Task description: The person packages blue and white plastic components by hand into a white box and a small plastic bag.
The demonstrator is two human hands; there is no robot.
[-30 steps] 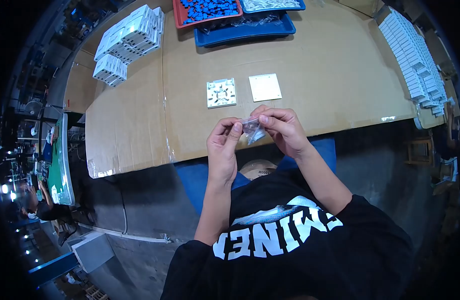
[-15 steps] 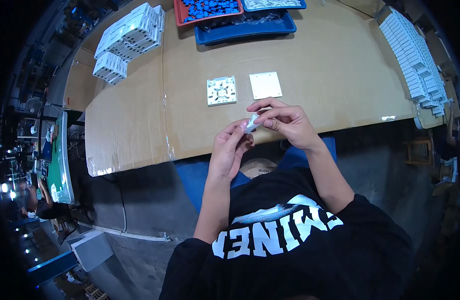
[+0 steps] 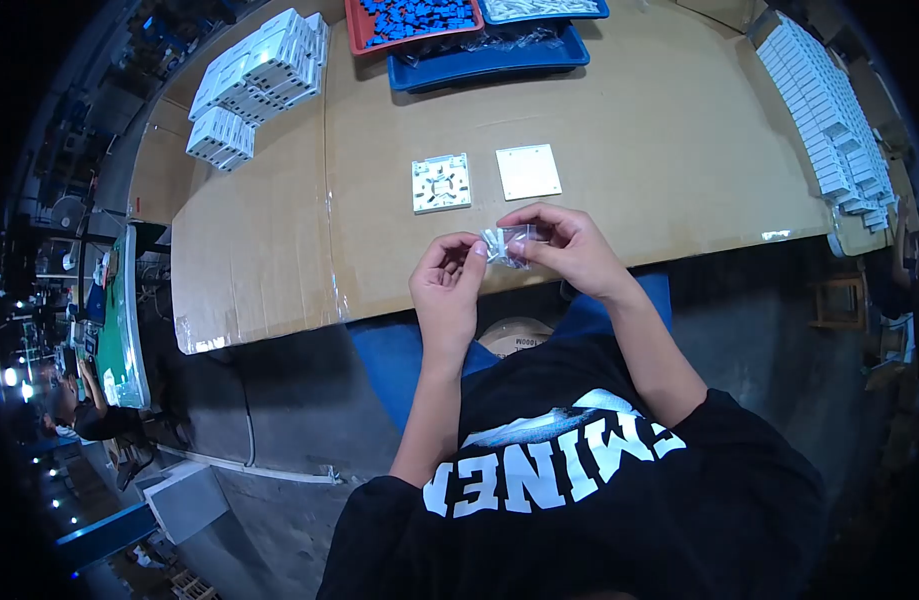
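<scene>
A small clear plastic bag [image 3: 496, 246] with white pieces inside is stretched between both hands above the near edge of the table. My left hand [image 3: 449, 275] pinches its left end between thumb and curled fingers. My right hand [image 3: 569, 250] grips the other end, where the clear film shows by the thumb. Just beyond the hands lie a square white box base [image 3: 441, 184] with a moulded interior and, to its right, a flat white square cover [image 3: 528, 172].
Stacked white boxes [image 3: 264, 70] stand at the back left, and rows of them [image 3: 824, 110] at the right. At the back are a red tray [image 3: 357, 30] of blue parts, a tray of white packets [image 3: 544, 9] and a blue tray [image 3: 489, 75]. Another person [image 3: 94, 405] sits far left.
The bag has been turned and spread out flat, so its white contents show. My left hand has shifted slightly left, and the right fingers have closed around the bag's right end.
</scene>
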